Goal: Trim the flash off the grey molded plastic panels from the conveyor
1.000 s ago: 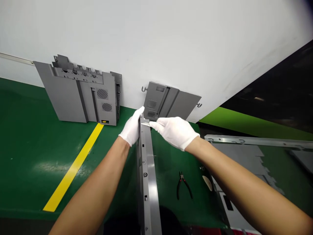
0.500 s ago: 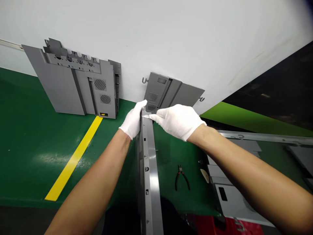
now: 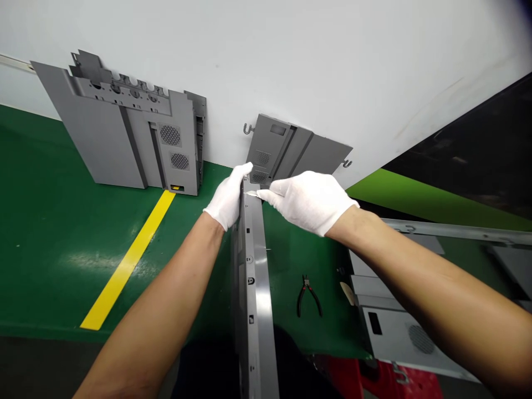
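A grey panel stands on edge in front of me, its narrow side with small slots facing up. My left hand, in a white glove, is closed around the panel's far end. In my white-gloved right hand is a small knife, most of it hidden by the fingers. Its pale pointed blade rests at the panel's top edge, close to the left hand's fingers. Diagonal cutters with dark handles lie on the green surface to the right of the panel.
Grey panels with vent grilles lean against the white wall at left. Another panel with hooks leans beyond my hands. More panels lie at lower right, near something red. Yellow tape marks the green surface.
The camera view has shifted slightly, so most things sit a little higher. The blade stays at the panel's far end, and both hands keep their hold.
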Demonstrator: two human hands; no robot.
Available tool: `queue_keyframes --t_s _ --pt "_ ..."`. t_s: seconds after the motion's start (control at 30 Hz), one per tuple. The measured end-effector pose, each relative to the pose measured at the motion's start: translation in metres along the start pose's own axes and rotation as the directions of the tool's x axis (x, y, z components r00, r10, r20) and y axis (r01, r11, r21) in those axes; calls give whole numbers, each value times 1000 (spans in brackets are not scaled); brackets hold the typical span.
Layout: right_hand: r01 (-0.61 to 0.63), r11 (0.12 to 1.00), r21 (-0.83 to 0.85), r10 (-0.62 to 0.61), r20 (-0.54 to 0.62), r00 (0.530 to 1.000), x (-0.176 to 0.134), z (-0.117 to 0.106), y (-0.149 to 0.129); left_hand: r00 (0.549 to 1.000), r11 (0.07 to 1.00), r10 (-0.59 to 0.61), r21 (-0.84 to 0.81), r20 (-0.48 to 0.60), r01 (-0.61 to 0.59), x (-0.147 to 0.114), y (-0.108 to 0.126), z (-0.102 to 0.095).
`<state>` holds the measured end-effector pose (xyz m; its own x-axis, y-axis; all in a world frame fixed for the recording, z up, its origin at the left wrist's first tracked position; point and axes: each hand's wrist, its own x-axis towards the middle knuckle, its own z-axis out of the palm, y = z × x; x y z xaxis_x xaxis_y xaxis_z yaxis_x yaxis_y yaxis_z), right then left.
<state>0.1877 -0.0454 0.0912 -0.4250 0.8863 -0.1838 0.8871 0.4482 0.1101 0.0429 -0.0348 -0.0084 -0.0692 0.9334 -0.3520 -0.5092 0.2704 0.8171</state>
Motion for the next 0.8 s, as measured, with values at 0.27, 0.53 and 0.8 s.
queue_keyframes --t_s 0.27,0.53,0.8 --pt "45 999 10 -45 -7 999 -8 -1 -1 999 1000 5 -27 45 -4 2 -1 -3" --pt "27 875 484 9 -71 997 -14 11 11 998 998 48 25 43 -49 6 -3 -4" --pt "-137 296 945 230 68 971 -92 59 23 700 390 440 582 562 -713 -77 26 -4"
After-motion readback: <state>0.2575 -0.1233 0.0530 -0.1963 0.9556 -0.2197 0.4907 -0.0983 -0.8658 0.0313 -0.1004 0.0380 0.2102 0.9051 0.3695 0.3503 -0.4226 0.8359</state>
